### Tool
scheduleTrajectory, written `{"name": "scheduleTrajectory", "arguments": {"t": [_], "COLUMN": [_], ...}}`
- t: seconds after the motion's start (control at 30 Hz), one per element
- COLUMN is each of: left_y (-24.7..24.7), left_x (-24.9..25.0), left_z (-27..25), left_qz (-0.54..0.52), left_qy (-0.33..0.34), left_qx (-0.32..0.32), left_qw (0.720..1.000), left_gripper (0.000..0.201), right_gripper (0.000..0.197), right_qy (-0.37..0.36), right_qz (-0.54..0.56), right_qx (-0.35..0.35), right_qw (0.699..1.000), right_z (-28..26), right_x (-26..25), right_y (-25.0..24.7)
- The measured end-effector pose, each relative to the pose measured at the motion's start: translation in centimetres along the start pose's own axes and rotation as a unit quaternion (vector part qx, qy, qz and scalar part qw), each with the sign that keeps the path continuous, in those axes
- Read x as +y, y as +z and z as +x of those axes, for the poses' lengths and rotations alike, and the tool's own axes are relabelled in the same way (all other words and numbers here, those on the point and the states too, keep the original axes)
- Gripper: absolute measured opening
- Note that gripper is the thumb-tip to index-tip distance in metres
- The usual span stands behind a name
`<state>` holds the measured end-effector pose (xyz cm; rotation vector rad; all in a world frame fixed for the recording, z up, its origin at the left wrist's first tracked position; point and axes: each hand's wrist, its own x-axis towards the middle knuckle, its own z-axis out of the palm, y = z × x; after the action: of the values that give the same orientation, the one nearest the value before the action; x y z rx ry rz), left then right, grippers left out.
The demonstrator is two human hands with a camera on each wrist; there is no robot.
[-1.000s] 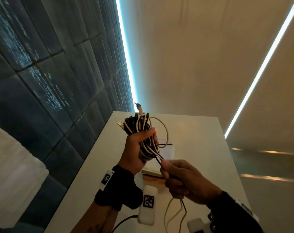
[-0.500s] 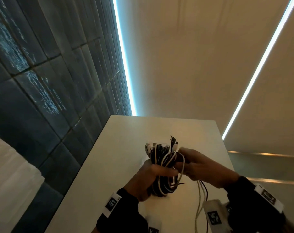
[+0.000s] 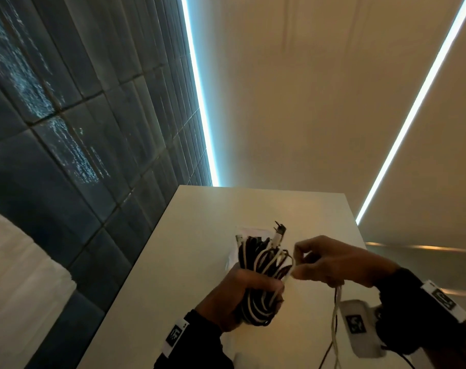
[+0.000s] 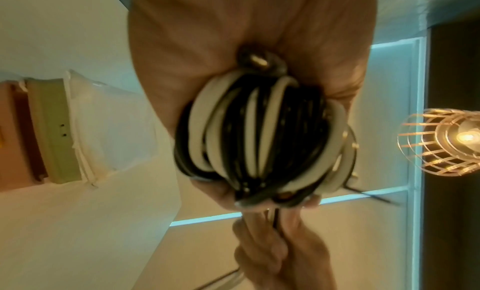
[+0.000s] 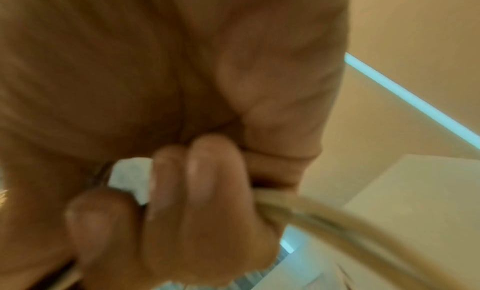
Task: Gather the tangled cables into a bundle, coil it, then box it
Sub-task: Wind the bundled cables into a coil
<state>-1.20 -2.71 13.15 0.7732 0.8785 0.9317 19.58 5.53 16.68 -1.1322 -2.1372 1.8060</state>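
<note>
A coiled bundle of black and white cables (image 3: 263,267) is held above the white table (image 3: 194,235), connector ends sticking up at its top. My left hand (image 3: 242,294) grips the bundle round its middle; the left wrist view shows the loops (image 4: 257,134) packed in my fist. My right hand (image 3: 319,262) pinches the loose cable strands (image 3: 335,315) just right of the bundle, and their tails hang down toward the table. In the blurred right wrist view my curled fingers (image 5: 197,192) close round a pale strand (image 5: 337,222).
A clear plastic box (image 4: 103,130) with a green lid (image 4: 54,130) lies on the table to the left in the left wrist view. A dark tiled wall (image 3: 80,129) runs along the table's left side. A wire lamp (image 4: 446,138) hangs nearby.
Both hands dropped lower over the table. My right hand moved from below the bundle up to its right side, taking the loose strands round it.
</note>
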Motion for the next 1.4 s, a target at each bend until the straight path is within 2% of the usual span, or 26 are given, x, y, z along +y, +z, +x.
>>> {"name": "scheduleTrajectory", "arguments": {"t": [0.07, 0.13, 0.27, 0.37, 0.43, 0.57, 0.63, 0.73, 0.9, 0.97, 1.03, 1.1, 1.17, 1.23, 1.3, 1.4], "left_y": [-0.7, -1.7, -2.1, -0.2, 1.1, 2.3, 2.1, 1.4, -0.1, 0.0, 0.7, 0.8, 0.6, 0.4, 0.3, -0.4], "left_x": [0.3, 0.6, 0.0, -0.6, -0.7, -0.1, 0.1, 0.2, -0.2, -0.2, 0.1, 0.4, 0.7, 1.1, 1.3, 1.3], "left_z": [-0.1, 0.1, 1.7, 2.7, 2.9, 2.9, 2.6, 2.1, 1.5, 1.6, 1.9, 2.4, 3.1, 3.7, 4.3, 4.9], "left_qz": [-0.048, -0.099, -0.103, -0.092, -0.08, -0.119, -0.166, -0.224, -0.3, -0.309, -0.284, -0.262, -0.263, -0.255, -0.24, -0.234], "left_qy": [0.02, 0.036, 0.061, 0.101, 0.13, 0.164, 0.154, 0.128, 0.131, 0.126, 0.114, 0.115, 0.128, 0.145, 0.145, 0.117], "left_qx": [0.012, 0.032, 0.109, 0.182, 0.195, 0.186, 0.17, 0.108, 0.019, 0.007, 0.021, 0.068, 0.121, 0.149, 0.163, 0.199], "left_qw": [0.999, 0.994, 0.987, 0.974, 0.969, 0.961, 0.959, 0.96, 0.945, 0.943, 0.952, 0.956, 0.949, 0.944, 0.946, 0.944], "left_gripper": [0.014, 0.014, 0.014, 0.015, 0.022, 0.033, 0.031, 0.028, 0.056, 0.057, 0.038, 0.013, 0.013, 0.014, 0.017, 0.012], "right_gripper": [0.027, 0.038, 0.04, 0.029, 0.022, 0.011, 0.01, 0.011, 0.008, 0.01, 0.019, 0.026, 0.029, 0.027, 0.032, 0.022], "right_qy": [-0.019, -0.029, -0.062, -0.146, -0.198, -0.229, -0.238, -0.249, -0.241, -0.238, -0.245, -0.24, -0.23, -0.233, -0.231, -0.219], "right_qz": [0.074, 0.179, 0.283, 0.229, 0.139, 0.09, 0.081, 0.053, -0.015, -0.051, -0.136, -0.198, -0.263, -0.308, -0.294, -0.151], "right_qx": [0.004, 0.049, 0.258, 0.385, 0.417, 0.421, 0.412, 0.384, 0.336, 0.327, 0.296, 0.257, 0.249, 0.292, 0.344, 0.436], "right_qw": [0.997, 0.982, 0.922, 0.882, 0.876, 0.873, 0.876, 0.888, 0.91, 0.913, 0.913, 0.915, 0.903, 0.875, 0.861, 0.86], "right_z": [-0.7, -0.9, 0.4, 1.7, 2.5, 3.4, 3.4, 3.2, 2.8, 2.7, 2.7, 2.6, 2.4, 2.3, 2.2, 1.4], "right_x": [1.9, 3.8, 3.5, 0.3, -1.5, -3.1, -3.5, -3.7, -3.1, -2.7, -2.3, -2.1, -2.1, -2.2, -2.1, -1.9], "right_y": [-0.9, -1.1, 1.7, 4.7, 6.6, 8.2, 8.3, 8.6, 8.7, 8.5, 8.3, 7.9, 7.7, 7.8, 8.2, 8.4]}}
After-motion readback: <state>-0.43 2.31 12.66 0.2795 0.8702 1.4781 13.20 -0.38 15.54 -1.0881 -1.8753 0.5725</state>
